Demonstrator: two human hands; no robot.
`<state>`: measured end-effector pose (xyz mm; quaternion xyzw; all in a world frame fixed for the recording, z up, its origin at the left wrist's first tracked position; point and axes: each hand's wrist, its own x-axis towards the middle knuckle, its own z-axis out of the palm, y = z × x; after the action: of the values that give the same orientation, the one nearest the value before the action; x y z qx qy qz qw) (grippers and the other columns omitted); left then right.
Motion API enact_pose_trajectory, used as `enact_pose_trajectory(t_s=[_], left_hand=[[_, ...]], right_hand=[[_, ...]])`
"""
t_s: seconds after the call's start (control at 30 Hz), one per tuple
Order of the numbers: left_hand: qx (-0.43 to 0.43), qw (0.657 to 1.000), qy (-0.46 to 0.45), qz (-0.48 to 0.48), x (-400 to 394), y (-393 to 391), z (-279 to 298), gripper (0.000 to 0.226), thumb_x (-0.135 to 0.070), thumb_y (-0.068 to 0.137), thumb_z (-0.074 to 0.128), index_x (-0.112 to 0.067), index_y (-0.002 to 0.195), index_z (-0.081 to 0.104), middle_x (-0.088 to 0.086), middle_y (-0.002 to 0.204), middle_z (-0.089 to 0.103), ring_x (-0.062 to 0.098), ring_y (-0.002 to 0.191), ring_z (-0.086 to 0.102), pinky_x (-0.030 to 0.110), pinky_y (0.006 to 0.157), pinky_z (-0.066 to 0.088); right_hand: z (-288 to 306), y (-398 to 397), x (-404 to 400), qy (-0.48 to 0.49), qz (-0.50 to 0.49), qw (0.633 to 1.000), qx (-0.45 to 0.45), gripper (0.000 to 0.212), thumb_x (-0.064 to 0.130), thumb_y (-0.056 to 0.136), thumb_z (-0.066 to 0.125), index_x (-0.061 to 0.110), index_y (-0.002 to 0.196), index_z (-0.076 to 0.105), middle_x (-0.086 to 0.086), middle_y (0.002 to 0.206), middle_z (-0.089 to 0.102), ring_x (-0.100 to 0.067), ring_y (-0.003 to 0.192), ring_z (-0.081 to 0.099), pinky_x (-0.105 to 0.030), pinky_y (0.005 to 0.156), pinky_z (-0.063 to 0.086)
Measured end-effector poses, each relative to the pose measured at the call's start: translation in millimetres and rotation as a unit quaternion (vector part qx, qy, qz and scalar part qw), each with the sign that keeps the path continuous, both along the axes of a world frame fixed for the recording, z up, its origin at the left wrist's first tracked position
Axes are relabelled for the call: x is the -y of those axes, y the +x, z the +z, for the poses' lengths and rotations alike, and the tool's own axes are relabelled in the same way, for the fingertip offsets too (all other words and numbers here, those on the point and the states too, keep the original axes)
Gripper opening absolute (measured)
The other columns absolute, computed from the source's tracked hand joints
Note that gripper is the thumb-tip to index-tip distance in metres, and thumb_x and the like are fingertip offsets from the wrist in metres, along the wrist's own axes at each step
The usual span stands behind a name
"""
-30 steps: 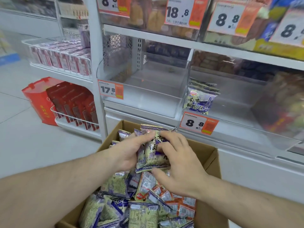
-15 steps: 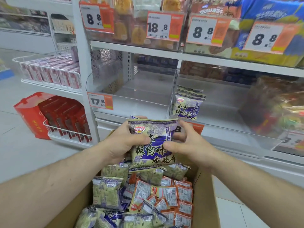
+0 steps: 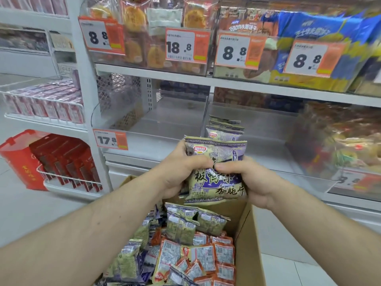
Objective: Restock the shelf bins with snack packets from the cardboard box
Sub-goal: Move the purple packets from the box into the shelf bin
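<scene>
I am gripping a stack of purple snack packets [image 3: 216, 168] with both hands: my left hand [image 3: 181, 174] is curling round its left edge with the thumb pressing across the front, and my right hand [image 3: 250, 180] is clutching the right edge, its thumb meeting the left one near the middle of the front packet. How many packets are in the stack I cannot tell. I am holding it upright above the far end of the cardboard box [image 3: 250, 244], which is sitting open below my forearms and holding more purple packets [image 3: 193, 221] mixed with orange packets [image 3: 208, 259]. Just behind my hands, a few matching packets [image 3: 224, 129] are standing at the left front corner of a clear shelf bin [image 3: 266, 124]. To its left is another clear bin [image 3: 156, 120] wearing a 17.8 price tag [image 3: 110, 139]. Bagged snacks are filling the shelf above, behind more price tags [image 3: 186, 45]. Red boxes [image 3: 68, 159] are sitting in a wire rack at far left.
</scene>
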<state>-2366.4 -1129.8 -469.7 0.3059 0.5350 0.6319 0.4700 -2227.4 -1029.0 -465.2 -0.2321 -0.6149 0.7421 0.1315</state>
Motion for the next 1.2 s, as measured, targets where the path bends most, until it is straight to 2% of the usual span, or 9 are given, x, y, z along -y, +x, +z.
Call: enact_pose_trajectory(t_s=[0.1, 0.2, 0.3, 0.43, 0.67, 0.87, 0.97, 1.03, 1.2], left_hand=[[0.013, 1.000, 0.016, 0.019, -16, 3, 9, 0.057, -0.010, 0.059, 0.080, -0.014, 0.098, 0.040, 0.014, 0.083, 0.063, 0.024, 0.062, 0.067, 0.040, 0.063, 0.058], [-0.006, 0.997, 0.042, 0.056, -33, -2, 13, 0.036, -0.040, 0.082, 0.072, -0.019, 0.106, 0.055, 0.008, 0.093, 0.069, 0.026, 0.083, 0.068, 0.043, 0.080, 0.055], [-0.154, 0.966, 0.028, 0.204, -47, -17, 2, 0.029, -0.039, 0.100, 0.051, -0.019, 0.120, 0.054, -0.002, 0.115, 0.057, 0.016, 0.104, 0.056, 0.028, 0.083, 0.041], [-0.369, 0.908, -0.051, 0.193, -59, -19, -28, 0.044, -0.037, 0.088, 0.068, -0.022, 0.127, 0.053, -0.006, 0.119, 0.056, 0.014, 0.108, 0.056, 0.030, 0.094, 0.044], [-0.354, 0.897, -0.081, 0.251, -68, -16, -40, 0.008, -0.027, 0.090, 0.065, -0.031, 0.095, 0.060, -0.013, 0.092, 0.068, 0.012, 0.090, 0.065, 0.030, 0.082, 0.052], [-0.349, 0.898, -0.079, 0.255, -67, -16, -44, 0.006, -0.028, 0.089, 0.065, -0.033, 0.091, 0.061, -0.019, 0.086, 0.065, 0.010, 0.090, 0.065, 0.034, 0.085, 0.054], [-0.348, 0.898, -0.074, 0.260, -67, -16, -44, 0.005, -0.030, 0.089, 0.065, -0.033, 0.088, 0.062, -0.019, 0.085, 0.065, 0.011, 0.090, 0.065, 0.036, 0.085, 0.054], [-0.352, 0.896, -0.080, 0.259, -66, -16, -42, 0.005, -0.028, 0.089, 0.064, -0.032, 0.088, 0.062, -0.020, 0.083, 0.064, 0.012, 0.089, 0.065, 0.035, 0.084, 0.054], [-0.346, 0.899, -0.095, 0.249, -64, -15, -38, 0.008, -0.024, 0.089, 0.063, -0.030, 0.094, 0.065, -0.016, 0.089, 0.067, 0.013, 0.090, 0.065, 0.032, 0.083, 0.054]], right_hand=[[16, 1, -8, -0.008, -0.027, 0.999, 0.040, 0.041, 0.018, 0.062, 0.070, 0.004, 0.101, 0.071, -0.018, 0.100, 0.074, -0.031, 0.081, 0.071, -0.044, 0.084, 0.056], [38, 5, -25, -0.005, -0.074, 0.997, 0.028, 0.017, 0.013, 0.080, 0.062, 0.005, 0.092, 0.071, -0.014, 0.089, 0.075, -0.026, 0.072, 0.072, -0.038, 0.068, 0.058], [55, 6, -60, 0.016, -0.149, 0.989, 0.007, 0.018, 0.011, 0.089, 0.060, 0.002, 0.100, 0.071, -0.011, 0.090, 0.075, -0.023, 0.074, 0.072, -0.033, 0.069, 0.060], [39, -13, -102, 0.070, -0.163, 0.978, 0.107, 0.039, 0.008, 0.076, 0.075, -0.003, 0.112, 0.069, -0.018, 0.105, 0.074, -0.033, 0.098, 0.072, -0.047, 0.092, 0.055], [-14, -49, -111, 0.145, -0.111, 0.969, 0.165, 0.025, 0.000, 0.080, 0.077, 0.002, 0.104, 0.072, -0.015, 0.097, 0.076, -0.032, 0.098, 0.071, -0.042, 0.083, 0.058], [-13, -45, -112, 0.285, -0.127, 0.899, 0.306, 0.046, 0.038, 0.058, 0.095, 0.013, 0.084, 0.066, -0.002, 0.078, 0.069, -0.017, 0.062, 0.060, -0.030, 0.057, 0.047], [-14, -47, -109, 0.254, -0.132, 0.911, 0.296, 0.037, 0.025, 0.067, 0.091, 0.013, 0.080, 0.059, -0.002, 0.076, 0.064, -0.017, 0.066, 0.066, -0.025, 0.058, 0.056], [-13, -49, -106, 0.223, -0.116, 0.922, 0.295, 0.028, 0.016, 0.073, 0.087, 0.010, 0.088, 0.064, -0.001, 0.075, 0.067, -0.008, 0.054, 0.067, -0.015, 0.045, 0.049], [-9, -52, -104, 0.135, -0.076, 0.925, 0.347, 0.037, 0.015, 0.073, 0.084, -0.001, 0.104, 0.071, -0.016, 0.102, 0.074, -0.026, 0.096, 0.073, -0.038, 0.089, 0.058]])
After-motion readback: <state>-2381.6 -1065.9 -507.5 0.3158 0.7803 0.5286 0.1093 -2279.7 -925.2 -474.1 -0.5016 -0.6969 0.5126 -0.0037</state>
